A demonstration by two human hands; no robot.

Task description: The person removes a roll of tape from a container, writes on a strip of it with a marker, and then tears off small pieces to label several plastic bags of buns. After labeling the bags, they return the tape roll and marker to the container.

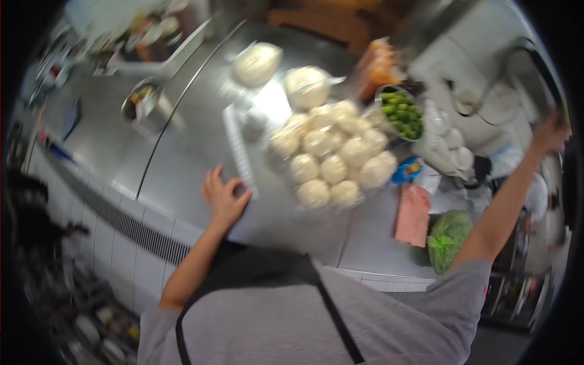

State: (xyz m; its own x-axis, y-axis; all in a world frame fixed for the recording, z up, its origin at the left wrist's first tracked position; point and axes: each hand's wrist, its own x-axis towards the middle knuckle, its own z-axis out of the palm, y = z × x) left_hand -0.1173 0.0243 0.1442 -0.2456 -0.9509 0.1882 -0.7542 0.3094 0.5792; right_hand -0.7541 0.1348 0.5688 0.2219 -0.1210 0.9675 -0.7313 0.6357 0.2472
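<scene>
My left hand rests on the steel worktop with its fingers spread. Its thumb is at the near end of a long white strip, perhaps touching it. Right of the strip lies a clear plastic bag with several pale round balls, like dough. Behind are two larger pale bundles in clear wrap. My right hand is stretched far out to the right, at the edge of view by a dark upright edge. It is blurred, and its fingers and anything in them cannot be made out.
A metal pot of chopped green vegetables stands beside a bag of orange pieces. Closer are a pink cloth and a bag of greens. Leftward stand a metal container and a white basket.
</scene>
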